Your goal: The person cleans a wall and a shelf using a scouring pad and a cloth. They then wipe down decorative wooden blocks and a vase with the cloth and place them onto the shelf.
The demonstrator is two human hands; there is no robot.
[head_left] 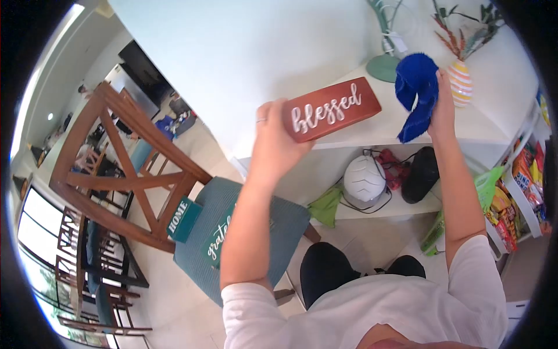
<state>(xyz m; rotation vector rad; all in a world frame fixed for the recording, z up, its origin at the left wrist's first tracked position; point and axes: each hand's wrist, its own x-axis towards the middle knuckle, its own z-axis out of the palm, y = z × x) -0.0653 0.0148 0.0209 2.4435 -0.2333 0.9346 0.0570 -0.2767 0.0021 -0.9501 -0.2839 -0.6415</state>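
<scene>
My left hand point(280, 139) grips the left end of a reddish-brown block sign point(337, 110) that reads "blessed" in white script. It is held tilted in front of the white shelf top. A fuzzy blue cloth point(417, 87) hangs curled from my right hand point(443, 110), whose fingers are closed on its right side. Just beyond the cloth stand the green base of a fan or lamp point(383, 68) and a striped yellow and white vase point(461, 84) with dried stems.
A wooden chair with a teal seat point(224, 192) stands to my left, holding a green "HOME" block point(186, 220) and a "grateful"-like sign point(216, 241) partly behind my arm. On the lower shelf sit a white helmet-like object point(365, 179) and a black item point(421, 174). Snack packets point(526, 168) fill a rack at right.
</scene>
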